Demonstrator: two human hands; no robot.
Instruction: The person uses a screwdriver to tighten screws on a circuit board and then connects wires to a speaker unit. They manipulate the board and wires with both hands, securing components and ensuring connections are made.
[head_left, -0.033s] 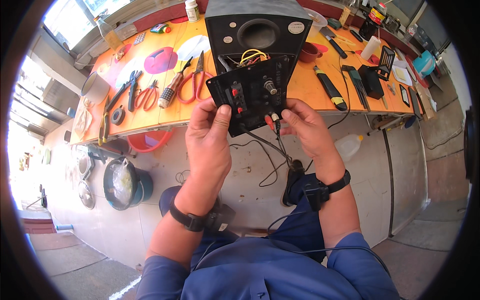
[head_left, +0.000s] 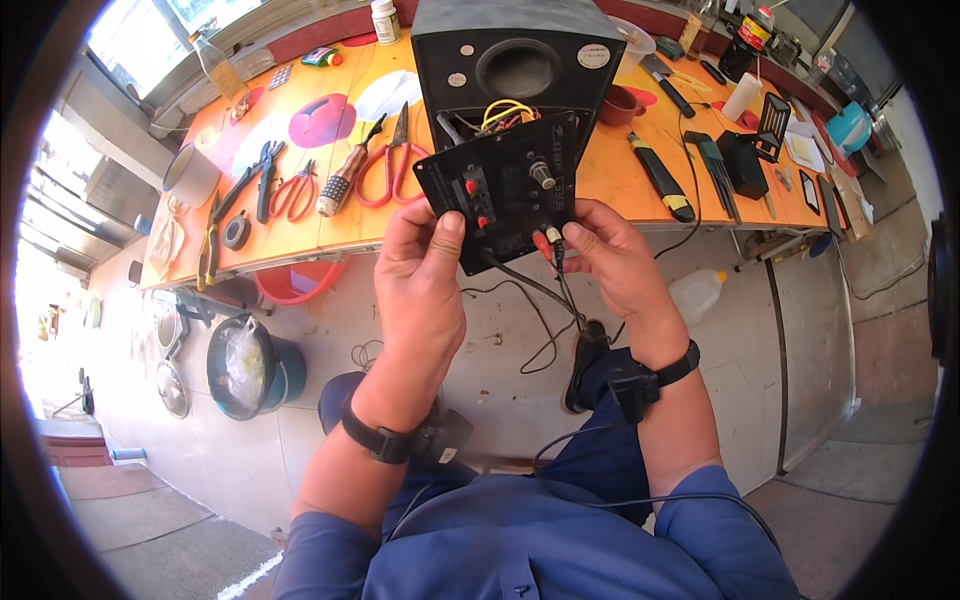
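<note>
Between my hands a black speaker back panel point(head_left: 510, 195) is held tilted at the table's front edge. My left hand point(head_left: 420, 265) pinches its lower left corner, thumb on the face. My right hand point(head_left: 605, 255) grips the lower right edge, with its fingertips beside the red plug point(head_left: 542, 244) and the white plug point(head_left: 552, 234) in the panel. The panel carries a silver knob point(head_left: 541, 175) and red terminals point(head_left: 471, 187). Behind it, yellow wires point(head_left: 507, 108) run into the open back of a black speaker box point(head_left: 575, 90). Black cables point(head_left: 530, 286) hang below.
On the orange table point(head_left: 265, 225), left, lie red-handled scissors point(head_left: 395, 165), a screwdriver point(head_left: 345, 180), pliers point(head_left: 293, 193) and black tape point(head_left: 237, 231). Right are a yellow-black cutter point(head_left: 660, 178) and a black box point(head_left: 742, 163). A bucket point(head_left: 285, 375) and plastic jug point(head_left: 698, 292) stand on the floor.
</note>
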